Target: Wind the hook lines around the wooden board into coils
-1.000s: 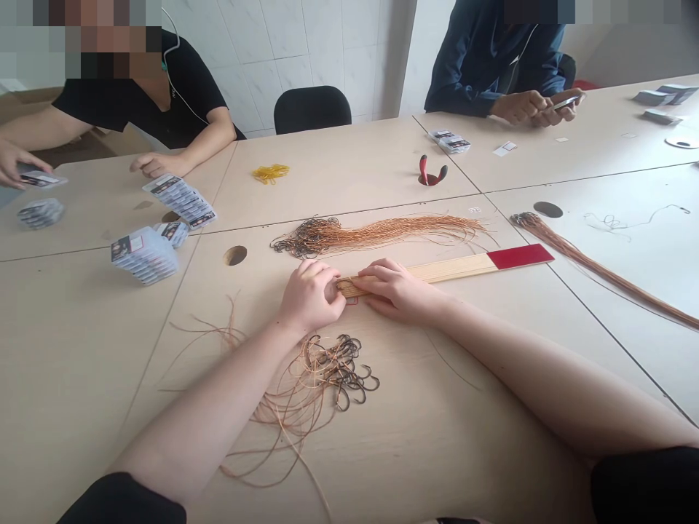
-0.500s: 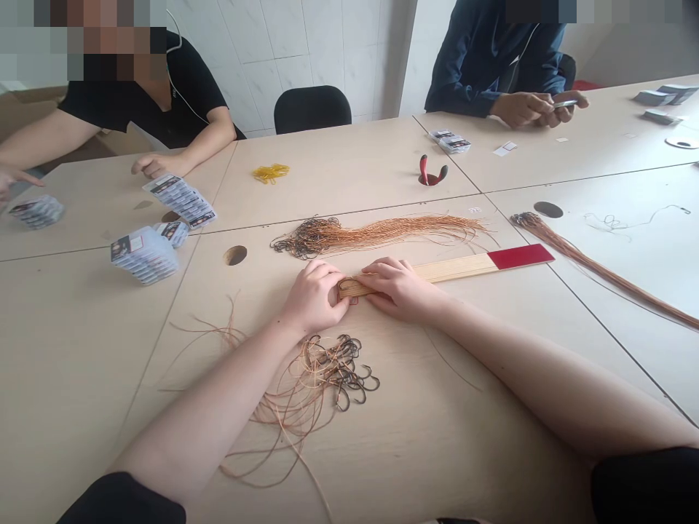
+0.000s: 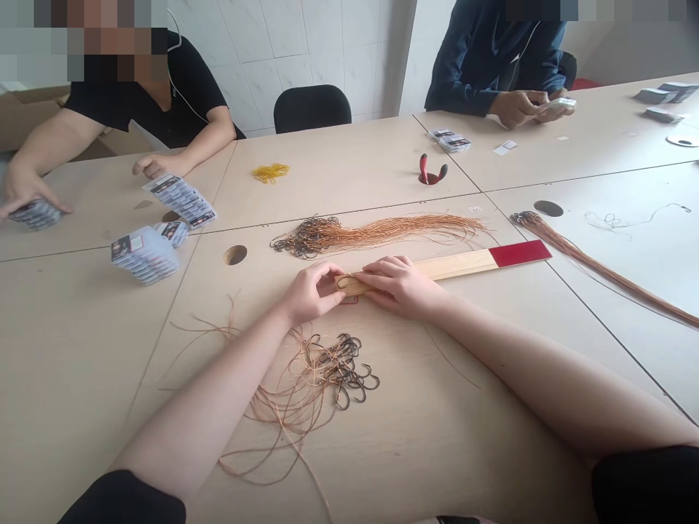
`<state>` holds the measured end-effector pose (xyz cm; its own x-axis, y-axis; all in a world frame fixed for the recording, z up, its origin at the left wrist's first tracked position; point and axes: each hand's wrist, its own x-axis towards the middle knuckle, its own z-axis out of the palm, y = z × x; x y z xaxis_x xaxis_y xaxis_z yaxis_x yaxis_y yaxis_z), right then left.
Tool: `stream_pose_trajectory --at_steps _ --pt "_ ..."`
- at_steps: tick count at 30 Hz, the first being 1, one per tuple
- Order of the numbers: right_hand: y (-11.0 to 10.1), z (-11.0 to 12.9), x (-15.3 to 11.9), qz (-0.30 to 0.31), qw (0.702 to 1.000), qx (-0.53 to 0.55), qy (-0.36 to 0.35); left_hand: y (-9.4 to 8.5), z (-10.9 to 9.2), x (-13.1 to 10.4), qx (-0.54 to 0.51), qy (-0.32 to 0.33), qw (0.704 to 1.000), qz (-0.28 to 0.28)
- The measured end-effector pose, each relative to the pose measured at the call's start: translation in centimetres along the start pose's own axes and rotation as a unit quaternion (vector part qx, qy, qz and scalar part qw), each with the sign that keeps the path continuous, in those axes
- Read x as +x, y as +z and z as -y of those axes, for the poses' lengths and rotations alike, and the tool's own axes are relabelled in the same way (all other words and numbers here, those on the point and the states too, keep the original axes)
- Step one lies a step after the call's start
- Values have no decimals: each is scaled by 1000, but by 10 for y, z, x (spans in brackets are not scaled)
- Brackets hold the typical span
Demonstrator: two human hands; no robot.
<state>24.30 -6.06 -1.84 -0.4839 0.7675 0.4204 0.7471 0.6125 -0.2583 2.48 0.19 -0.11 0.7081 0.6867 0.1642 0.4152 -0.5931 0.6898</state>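
Observation:
A long flat wooden board (image 3: 459, 266) with a red end lies across the table. My left hand (image 3: 314, 292) grips the board's left end between thumb and fingers. Farther along, my right hand (image 3: 396, 286) is closed around the board, its fingers over the top. A dark hook shape shows on the wood between my hands. Nearer me lies a loose pile of hooks (image 3: 346, 367) with tangled brown lines (image 3: 289, 411). Beyond the board is a bundle of hooked orange-brown lines (image 3: 382, 233).
Another line bundle (image 3: 601, 269) lies at the right. Red-handled pliers (image 3: 431, 171) stand in a table hole. Yellow bands (image 3: 270, 172) and stacked packets (image 3: 145, 255) lie farther off. Two people sit across the table (image 3: 338, 175), one holding a packet (image 3: 557, 108).
My left hand has shifted slightly left, its fingers now at the board's tip. The board has moved slightly left. Across the table, the person at left has reached onto a packet stack.

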Motion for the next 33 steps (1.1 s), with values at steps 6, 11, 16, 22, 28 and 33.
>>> stream_pose_trajectory --at_steps 6,11,16,22,28,33 --pt "0 -2 0 -24 999 -26 -16 -2 2 1 -123 -56 990 44" --pt "0 -1 0 -28 998 -42 -23 -5 5 3 -233 -77 964 100" --pt "0 -1 1 -19 997 -64 -40 -11 8 4 -299 -104 936 152" --pt "-1 -1 4 -21 994 -91 -63 -14 8 3 -306 -103 934 151" --pt "-1 3 5 -16 996 -77 -53 -15 11 2 -290 -108 938 154" --pt "-2 2 2 -29 998 -40 -24 -14 13 4 -293 -118 938 141"
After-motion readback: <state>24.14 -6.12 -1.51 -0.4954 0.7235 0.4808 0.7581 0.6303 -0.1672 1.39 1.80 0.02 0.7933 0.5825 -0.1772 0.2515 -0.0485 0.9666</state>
